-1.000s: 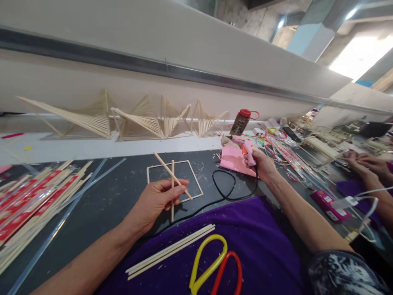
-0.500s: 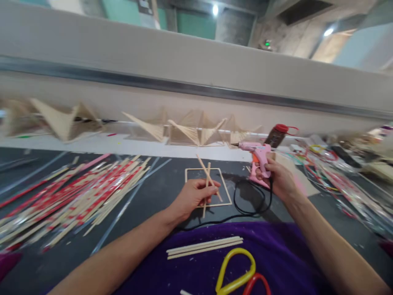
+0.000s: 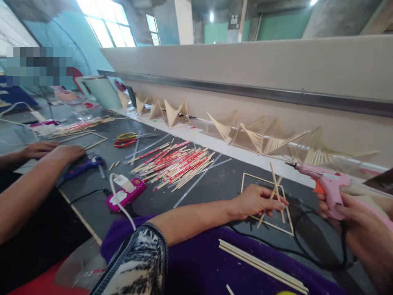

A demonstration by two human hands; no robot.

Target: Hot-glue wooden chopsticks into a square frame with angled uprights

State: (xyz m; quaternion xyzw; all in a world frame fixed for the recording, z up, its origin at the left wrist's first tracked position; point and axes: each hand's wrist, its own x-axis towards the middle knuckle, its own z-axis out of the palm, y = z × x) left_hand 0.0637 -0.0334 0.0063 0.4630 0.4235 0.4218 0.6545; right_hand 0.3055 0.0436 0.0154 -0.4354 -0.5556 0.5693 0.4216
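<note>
Two crossed sticks point(image 3: 276, 187) are pinched between the thumb and fingertips of the left hand point(image 3: 260, 203), over a four-sided frame point(image 3: 260, 179) laid on the dark table point(image 3: 227, 184). A pink glue gun point(image 3: 331, 184) is gripped by its handle in the right hand point(image 3: 348, 217), nozzle pointed leftward. Loose sticks point(image 3: 263, 265) are laid side by side on purple cloth point(image 3: 196, 262) nearer the camera.

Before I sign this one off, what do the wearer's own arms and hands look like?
The left hand and right hand are gloveless. A dark sleeve with a whitish, streaky pattern ends near the left elbow, leaving the forearm bare. No right sleeve shows.
</note>
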